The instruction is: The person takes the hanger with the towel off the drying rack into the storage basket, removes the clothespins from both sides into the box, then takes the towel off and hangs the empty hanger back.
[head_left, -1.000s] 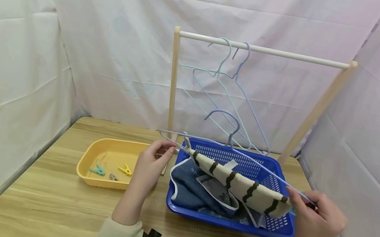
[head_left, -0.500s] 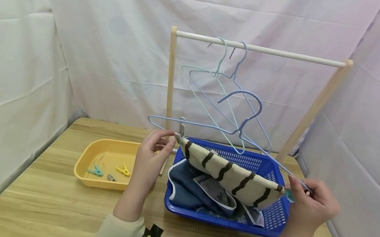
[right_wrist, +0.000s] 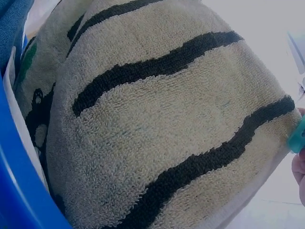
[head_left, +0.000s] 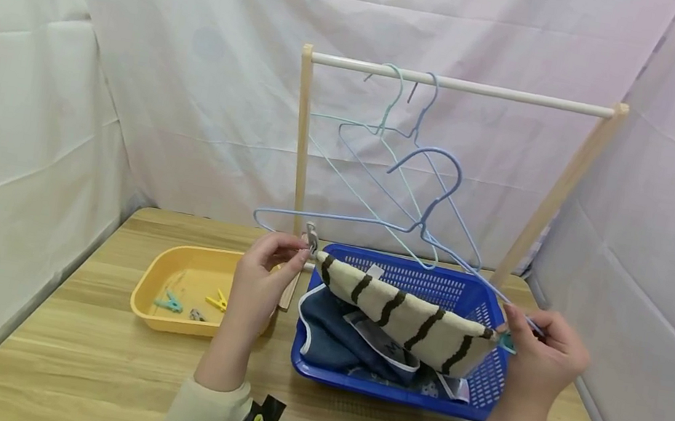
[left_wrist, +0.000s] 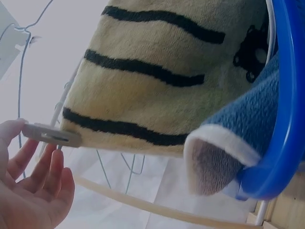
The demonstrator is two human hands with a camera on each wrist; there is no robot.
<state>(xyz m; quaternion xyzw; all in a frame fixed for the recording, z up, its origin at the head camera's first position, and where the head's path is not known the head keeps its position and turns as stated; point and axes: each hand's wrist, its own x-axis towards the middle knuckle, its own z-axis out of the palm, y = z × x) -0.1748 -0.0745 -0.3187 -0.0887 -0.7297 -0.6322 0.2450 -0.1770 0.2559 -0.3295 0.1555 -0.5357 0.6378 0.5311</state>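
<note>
A cream towel with dark wavy stripes [head_left: 400, 316] hangs from a blue clothes hanger [head_left: 349, 218] above the laundry basket. At its left corner, my left hand [head_left: 261, 276] pinches a grey clothespin [head_left: 311, 239]; in the left wrist view, thumb and fingers touch this clothespin [left_wrist: 52, 135]. My right hand [head_left: 547, 354] grips the hanger's right end, beside a teal clothespin [head_left: 506, 342] on the towel's right corner. The right wrist view is mostly filled by the striped towel [right_wrist: 167, 109], with the teal clothespin [right_wrist: 298, 137] and fingertips at its edge.
The blue basket [head_left: 382, 390] holds dark blue cloths [head_left: 327, 334] below the towel. Left of it, a yellow tray [head_left: 160, 324] contains several clothespins. Behind stands a rack with a white rail [head_left: 515, 95], bearing a mint hanger [head_left: 389, 112] and a blue hanger [head_left: 421, 121].
The blue hanger has risen and shifted left with the towel. Both hands have moved left; my left hand now pinches the grey clothespin, having touched the hanger and towel corner area earlier.
</note>
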